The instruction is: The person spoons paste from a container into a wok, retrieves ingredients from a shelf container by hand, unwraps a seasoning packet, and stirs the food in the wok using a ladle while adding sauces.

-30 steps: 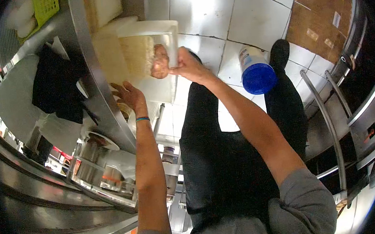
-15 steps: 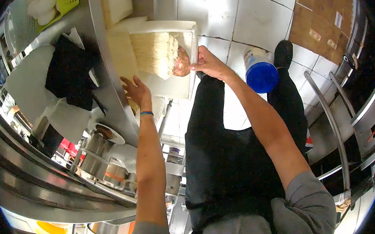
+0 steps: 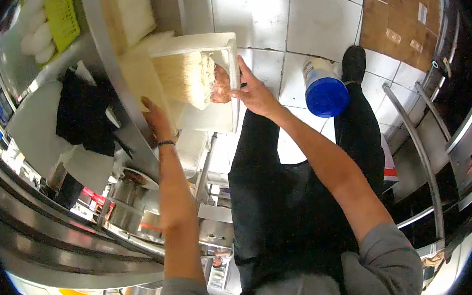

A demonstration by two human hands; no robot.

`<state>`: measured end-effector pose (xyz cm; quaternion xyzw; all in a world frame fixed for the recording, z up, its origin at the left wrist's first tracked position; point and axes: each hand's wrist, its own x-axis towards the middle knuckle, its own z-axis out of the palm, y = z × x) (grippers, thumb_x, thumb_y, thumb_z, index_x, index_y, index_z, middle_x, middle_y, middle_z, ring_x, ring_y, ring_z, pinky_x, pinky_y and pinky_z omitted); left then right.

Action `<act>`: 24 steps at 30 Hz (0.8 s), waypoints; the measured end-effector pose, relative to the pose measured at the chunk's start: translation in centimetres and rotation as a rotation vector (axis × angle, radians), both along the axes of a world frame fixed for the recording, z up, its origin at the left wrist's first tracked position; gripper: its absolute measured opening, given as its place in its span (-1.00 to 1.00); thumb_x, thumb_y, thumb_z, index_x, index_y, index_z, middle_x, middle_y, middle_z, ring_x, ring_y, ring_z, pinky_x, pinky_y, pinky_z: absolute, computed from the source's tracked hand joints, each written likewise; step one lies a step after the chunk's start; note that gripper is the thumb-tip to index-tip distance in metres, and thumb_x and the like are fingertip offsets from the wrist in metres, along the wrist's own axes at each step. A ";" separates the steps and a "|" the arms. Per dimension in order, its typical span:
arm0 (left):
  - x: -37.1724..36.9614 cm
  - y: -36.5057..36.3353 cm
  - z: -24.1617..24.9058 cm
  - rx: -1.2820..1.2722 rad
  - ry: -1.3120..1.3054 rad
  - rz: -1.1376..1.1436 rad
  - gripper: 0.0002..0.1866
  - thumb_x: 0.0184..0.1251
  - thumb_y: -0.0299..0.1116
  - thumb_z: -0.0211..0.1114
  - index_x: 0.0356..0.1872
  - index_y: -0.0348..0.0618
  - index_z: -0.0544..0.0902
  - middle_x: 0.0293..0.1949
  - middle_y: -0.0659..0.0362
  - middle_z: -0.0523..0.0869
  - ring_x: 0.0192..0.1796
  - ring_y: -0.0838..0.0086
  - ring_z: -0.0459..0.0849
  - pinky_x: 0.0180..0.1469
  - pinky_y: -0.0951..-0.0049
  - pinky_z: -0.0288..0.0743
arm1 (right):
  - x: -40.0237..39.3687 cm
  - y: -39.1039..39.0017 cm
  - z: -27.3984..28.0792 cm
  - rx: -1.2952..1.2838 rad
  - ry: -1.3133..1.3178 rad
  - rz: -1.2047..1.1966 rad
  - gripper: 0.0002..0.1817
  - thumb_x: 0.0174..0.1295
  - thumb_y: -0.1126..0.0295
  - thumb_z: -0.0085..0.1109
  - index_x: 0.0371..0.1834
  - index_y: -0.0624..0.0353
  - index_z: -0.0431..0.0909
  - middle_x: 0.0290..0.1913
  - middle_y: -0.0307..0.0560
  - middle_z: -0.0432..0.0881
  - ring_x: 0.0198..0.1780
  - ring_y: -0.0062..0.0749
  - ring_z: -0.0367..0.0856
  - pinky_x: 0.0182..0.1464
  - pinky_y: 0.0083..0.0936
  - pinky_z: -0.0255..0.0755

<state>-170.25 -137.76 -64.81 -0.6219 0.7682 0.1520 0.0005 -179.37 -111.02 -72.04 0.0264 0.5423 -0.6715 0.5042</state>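
Bin [image 3: 217, 122] just left of right hand [image 3: 256, 93], beside counter [image 3: 110, 57]. Right hand clamped on bin's right wall, thumb at rim; clearly nearer of two. Left hand [image 3: 159, 123] by bin's left side, near counter edge; fingers partly hidden, grip and contact cannot be told. Pale strands [image 3: 186, 82] inside, long axis roughly left-right; brown lump [image 3: 220, 86] at right end.
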 end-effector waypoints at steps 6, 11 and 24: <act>5.5 -8.1 -9.0 -0.224 -0.573 -0.214 -0.34 0.73 0.01 -0.29 0.64 -0.21 0.12 0.66 -0.12 0.11 0.62 -0.11 0.20 0.57 -0.33 0.00 | 3.0 1.2 -1.1 0.033 0.061 -0.013 -0.23 0.61 0.23 0.06 0.74 0.03 -0.13 0.58 0.03 0.32 0.35 -0.38 0.38 0.27 -0.47 0.40; 6.7 -8.8 -10.2 -0.366 -0.910 -0.347 -0.37 0.72 -0.08 -0.29 0.64 -0.20 0.07 0.66 -0.10 0.04 0.62 -0.11 0.18 0.56 -0.32 -0.03 | 4.1 0.1 0.2 0.056 -0.031 -0.086 -0.28 0.63 0.21 0.05 0.73 0.03 -0.04 0.59 -0.27 0.34 0.09 -0.70 0.41 -0.01 -0.72 0.46; 6.8 -5.9 -9.4 -0.237 -0.590 -0.503 -0.44 0.64 -0.23 -0.01 0.50 -0.36 0.30 0.46 -0.25 0.39 0.47 -0.04 0.42 0.55 0.10 0.20 | -3.9 -18.3 -1.2 0.138 0.275 0.397 -0.19 0.39 0.49 0.15 0.70 0.08 0.05 0.10 0.41 0.67 0.04 -0.07 0.72 0.21 -0.24 0.54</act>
